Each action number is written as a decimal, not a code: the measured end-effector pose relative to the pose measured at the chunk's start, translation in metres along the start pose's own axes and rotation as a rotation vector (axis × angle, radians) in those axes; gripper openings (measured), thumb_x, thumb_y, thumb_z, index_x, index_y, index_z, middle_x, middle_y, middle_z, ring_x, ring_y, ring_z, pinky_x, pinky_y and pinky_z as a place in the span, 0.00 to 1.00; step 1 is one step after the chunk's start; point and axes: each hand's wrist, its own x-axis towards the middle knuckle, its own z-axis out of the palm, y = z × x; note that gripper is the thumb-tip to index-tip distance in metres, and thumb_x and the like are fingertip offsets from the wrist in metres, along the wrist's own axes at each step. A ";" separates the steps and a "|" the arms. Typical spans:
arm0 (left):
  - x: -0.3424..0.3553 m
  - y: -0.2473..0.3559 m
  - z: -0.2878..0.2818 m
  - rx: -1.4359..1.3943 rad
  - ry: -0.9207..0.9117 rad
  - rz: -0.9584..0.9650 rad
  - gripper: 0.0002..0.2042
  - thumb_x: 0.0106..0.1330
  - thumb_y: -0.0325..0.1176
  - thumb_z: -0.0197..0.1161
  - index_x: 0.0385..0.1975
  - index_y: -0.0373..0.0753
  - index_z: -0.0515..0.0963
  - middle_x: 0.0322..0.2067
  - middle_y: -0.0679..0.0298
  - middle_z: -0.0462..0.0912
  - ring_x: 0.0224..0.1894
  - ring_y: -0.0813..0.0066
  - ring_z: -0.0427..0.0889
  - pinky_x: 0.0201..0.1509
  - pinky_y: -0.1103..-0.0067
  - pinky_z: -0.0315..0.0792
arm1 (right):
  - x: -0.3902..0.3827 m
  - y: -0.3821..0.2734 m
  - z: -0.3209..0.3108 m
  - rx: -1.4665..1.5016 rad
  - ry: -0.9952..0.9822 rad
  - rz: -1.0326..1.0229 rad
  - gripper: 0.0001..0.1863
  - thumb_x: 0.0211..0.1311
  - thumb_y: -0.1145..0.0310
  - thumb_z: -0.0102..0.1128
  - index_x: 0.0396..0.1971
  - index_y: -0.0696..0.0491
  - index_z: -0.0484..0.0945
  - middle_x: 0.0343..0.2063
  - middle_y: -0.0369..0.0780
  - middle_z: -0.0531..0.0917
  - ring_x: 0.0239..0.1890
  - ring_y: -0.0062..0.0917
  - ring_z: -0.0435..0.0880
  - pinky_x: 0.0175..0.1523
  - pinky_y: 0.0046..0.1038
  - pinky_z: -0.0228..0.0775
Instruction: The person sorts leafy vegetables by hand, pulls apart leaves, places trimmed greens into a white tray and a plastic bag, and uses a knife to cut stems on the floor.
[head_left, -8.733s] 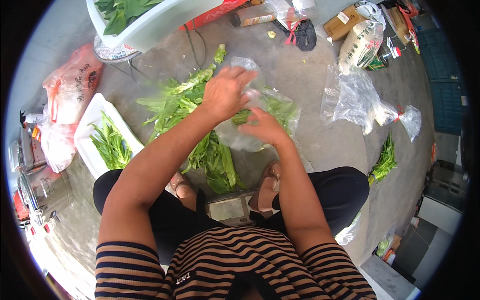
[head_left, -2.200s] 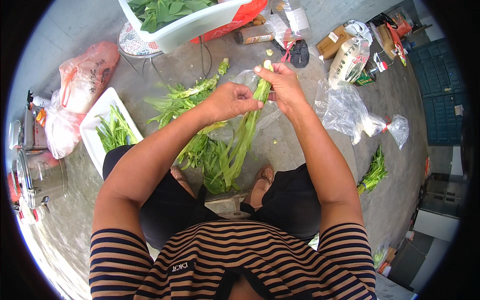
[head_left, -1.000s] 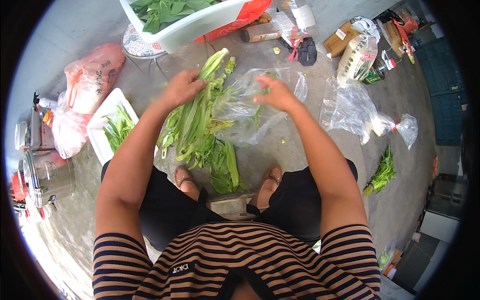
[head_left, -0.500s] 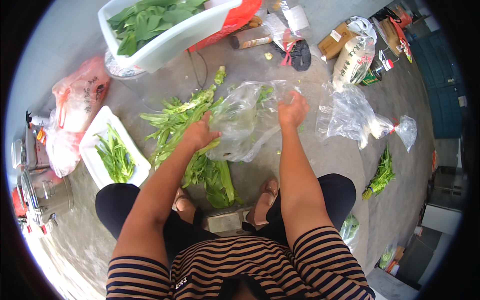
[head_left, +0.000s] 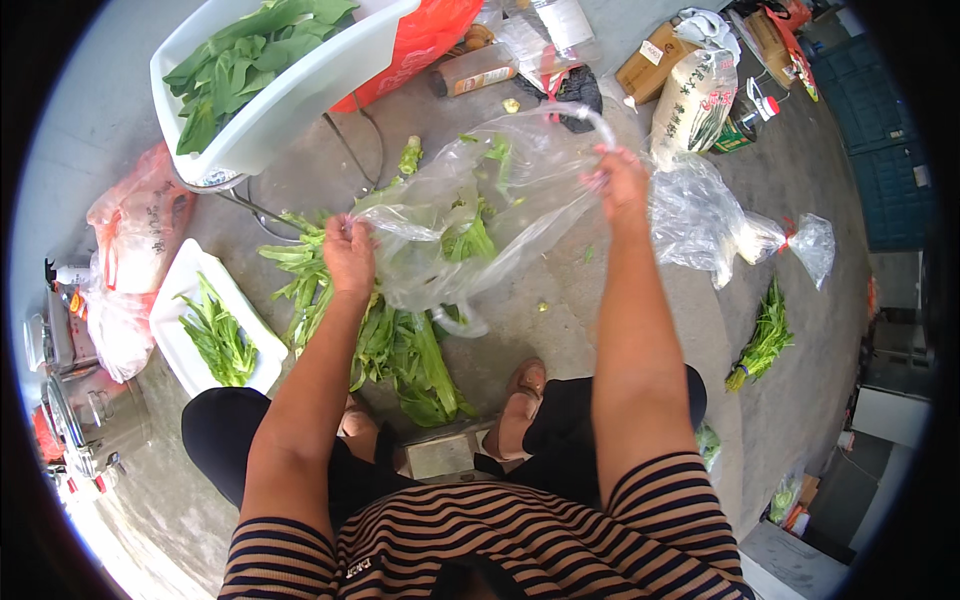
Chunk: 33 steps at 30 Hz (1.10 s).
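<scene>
Between my two hands a clear plastic bag (head_left: 402, 222) is stretched out, its mouth pulled wide. My left hand (head_left: 349, 254) is closed on the bag's left edge. On the far right side, my right hand (head_left: 622, 184) pinches the rim. Beneath and beside the bag lies a heap of long leafy green vegetables (head_left: 424, 366) on the floor, partly seen through the plastic. A cut stem end (head_left: 411, 155) lies just beyond the left part of the bag.
A white tray (head_left: 268, 362) with greens lies left, near pink bags (head_left: 142, 225). At far left a translucent tub (head_left: 315, 82) of leaves sits on a metal-legged stand. Right are a clear bag (head_left: 700, 215), a tied green bunch (head_left: 765, 338) and a filled sack (head_left: 693, 105).
My hands have moved apart, the left one leftward and the right one rightward and up. The plastic bag has spread wider and its mouth has opened. The view has shifted slightly.
</scene>
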 end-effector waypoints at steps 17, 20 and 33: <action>-0.055 -0.018 0.037 0.673 -0.527 0.464 0.20 0.47 0.40 0.68 0.38 0.39 0.71 0.42 0.56 0.75 0.47 0.58 0.73 0.50 0.68 0.67 | 0.021 -0.060 -0.067 -1.474 0.295 -0.748 0.25 0.37 0.68 0.61 0.43 0.54 0.77 0.40 0.45 0.80 0.43 0.36 0.78 0.52 0.31 0.66; -0.008 -0.034 0.009 0.849 -0.341 0.403 0.27 0.47 0.45 0.67 0.47 0.39 0.71 0.49 0.55 0.72 0.53 0.57 0.69 0.56 0.69 0.64 | -0.024 -0.026 0.052 -0.926 -0.409 -0.571 0.15 0.48 0.72 0.59 0.39 0.54 0.77 0.33 0.36 0.81 0.34 0.21 0.78 0.41 0.21 0.69; 0.057 -0.071 -0.076 1.427 -0.609 -0.047 0.50 0.45 0.75 0.46 0.62 0.39 0.55 0.61 0.58 0.58 0.64 0.66 0.55 0.63 0.67 0.53 | -0.202 0.281 0.084 -0.720 -0.162 0.122 0.37 0.45 0.52 0.69 0.52 0.57 0.66 0.45 0.42 0.75 0.47 0.28 0.72 0.50 0.30 0.64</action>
